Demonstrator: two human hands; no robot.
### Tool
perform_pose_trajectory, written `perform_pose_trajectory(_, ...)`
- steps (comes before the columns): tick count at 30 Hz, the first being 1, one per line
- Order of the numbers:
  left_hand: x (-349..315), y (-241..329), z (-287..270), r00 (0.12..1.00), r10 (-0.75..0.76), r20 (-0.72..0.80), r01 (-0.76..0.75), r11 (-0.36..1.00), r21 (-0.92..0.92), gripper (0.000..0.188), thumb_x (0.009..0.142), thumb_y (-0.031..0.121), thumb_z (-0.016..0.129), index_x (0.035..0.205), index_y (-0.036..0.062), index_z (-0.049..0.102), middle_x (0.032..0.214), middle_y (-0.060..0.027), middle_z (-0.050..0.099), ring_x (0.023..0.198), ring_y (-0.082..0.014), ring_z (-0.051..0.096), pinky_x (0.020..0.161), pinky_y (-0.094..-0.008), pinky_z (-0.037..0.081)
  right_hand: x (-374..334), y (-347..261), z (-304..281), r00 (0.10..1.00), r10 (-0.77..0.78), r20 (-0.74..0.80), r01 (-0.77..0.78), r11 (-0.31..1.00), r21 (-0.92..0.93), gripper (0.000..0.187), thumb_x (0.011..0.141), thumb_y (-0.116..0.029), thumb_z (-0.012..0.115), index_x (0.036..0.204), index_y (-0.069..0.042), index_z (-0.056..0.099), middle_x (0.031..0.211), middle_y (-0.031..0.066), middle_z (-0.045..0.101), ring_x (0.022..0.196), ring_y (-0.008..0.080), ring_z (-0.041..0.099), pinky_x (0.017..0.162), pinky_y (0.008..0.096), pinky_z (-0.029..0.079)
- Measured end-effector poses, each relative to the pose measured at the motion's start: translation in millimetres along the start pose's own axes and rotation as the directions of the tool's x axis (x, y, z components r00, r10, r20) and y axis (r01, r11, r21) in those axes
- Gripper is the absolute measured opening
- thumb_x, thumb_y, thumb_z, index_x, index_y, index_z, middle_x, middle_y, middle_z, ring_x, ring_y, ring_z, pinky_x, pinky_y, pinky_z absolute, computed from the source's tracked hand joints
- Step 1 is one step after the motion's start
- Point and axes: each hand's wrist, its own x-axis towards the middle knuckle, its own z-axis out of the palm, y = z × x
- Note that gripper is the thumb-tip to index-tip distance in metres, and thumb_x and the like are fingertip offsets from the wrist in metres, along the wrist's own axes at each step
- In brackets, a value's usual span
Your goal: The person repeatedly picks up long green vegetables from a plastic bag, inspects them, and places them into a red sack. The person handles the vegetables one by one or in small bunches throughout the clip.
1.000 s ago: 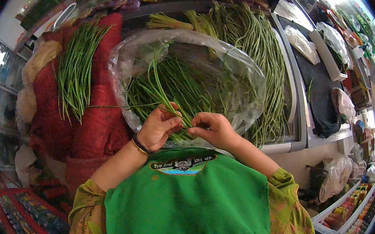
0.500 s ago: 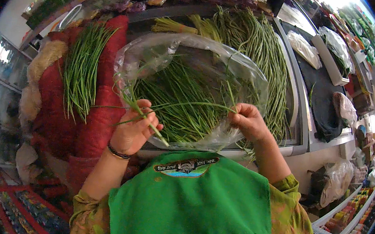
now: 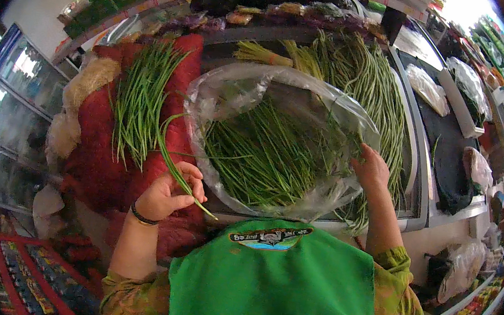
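**Inspector:** Report the hands

**Assistant:** The left hand (image 3: 168, 193) is closed around a few long green stalks (image 3: 173, 164), held over the red cloth (image 3: 93, 158) at the left side of the counter. The stalks run up from the fingers and curve toward the loose pile of green stalks (image 3: 140, 98) lying on that cloth. A dark bangle (image 3: 141, 216) sits on the wrist

**Inspector:** And the right?

**Assistant:** The right hand (image 3: 370, 168) rests at the right rim of the clear plastic bag (image 3: 234, 93). Whether its fingers pinch the plastic or a stalk, I cannot tell; they are turned away

**Inspector:** Contents of the bag?

**Assistant:** A heap of thin green stalks (image 3: 264, 159), lying fanned in a round basin shape at the counter's front edge, just above the green apron (image 3: 275, 284)

**Inspector:** Surroundings?

**Assistant:** Behind and right of the bag, long green beans (image 3: 372, 84) lie in the metal tray (image 3: 414, 176). A bundle of pale-stemmed greens (image 3: 264, 53) lies at the tray's far edge. Glass-door coolers (image 3: 2, 116) stand at far left
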Motion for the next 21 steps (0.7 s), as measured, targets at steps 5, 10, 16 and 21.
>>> perform_pose_trajectory(5, -2.8, 6.8, -6.9, 0.996, -0.084, -0.026, 0.086, 0.992, 0.094, 0.039, 0.068, -0.005, 0.051, 0.104, 0.0055, 0.040, 0.078, -0.0036, 0.049, 0.078, -0.0152, 0.050, 0.078, -0.0360, 0.042, -1.0, -17.5, -12.3, 1.000, 0.002, -0.009, 0.000, 0.970, 0.243, 0.022, 0.071, -0.023, 0.057, 0.090, -0.013, 0.059, 0.078, 0.0070, 0.060, 0.074, 0.0255, 0.058, 0.065, 0.0338, 0.045)
perform_pose_trajectory(10, -4.7, 20.4, -7.5, 0.992, -0.129, -0.008, 0.129, 0.980, 0.149, 0.037, 0.067, -0.007, 0.049, 0.102, 0.0047, 0.041, 0.079, -0.0039, 0.050, 0.079, -0.0151, 0.051, 0.079, -0.0347, 0.041, 0.5, -8.0, 13.1, 0.988, -0.110, -0.106, 0.137, 0.946, 0.292, 0.018, 0.070, -0.018, 0.058, 0.087, -0.014, 0.060, 0.076, 0.0066, 0.061, 0.068, 0.0246, 0.059, 0.059, 0.0328, 0.045)
perform_pose_trajectory(16, -6.0, 23.1, -9.9, 0.991, -0.131, 0.041, 0.120, 0.971, 0.206, 0.034, 0.067, -0.006, 0.050, 0.098, 0.0042, 0.042, 0.079, -0.0039, 0.050, 0.079, -0.0152, 0.051, 0.078, -0.0350, 0.041, -9.3, -26.9, 6.9, 0.987, -0.158, -0.018, 0.153, 0.908, 0.389, 0.014, 0.068, -0.019, 0.060, 0.078, -0.009, 0.060, 0.068, 0.0081, 0.060, 0.062, 0.0234, 0.058, 0.056, 0.0319, 0.045)
perform_pose_trajectory(21, -6.6, 24.2, -10.8, 0.981, -0.157, 0.111, 0.133, 0.971, 0.199, 0.030, 0.067, -0.005, 0.051, 0.096, 0.0035, 0.044, 0.080, -0.0042, 0.050, 0.079, -0.0155, 0.051, 0.079, -0.0367, 0.042, -13.7, -41.7, 13.3, 0.969, -0.233, 0.083, 0.166, 0.860, 0.482, 0.020, 0.068, -0.026, 0.062, 0.073, -0.007, 0.060, 0.064, 0.0102, 0.058, 0.059, 0.0256, 0.057, 0.055, 0.0327, 0.044)
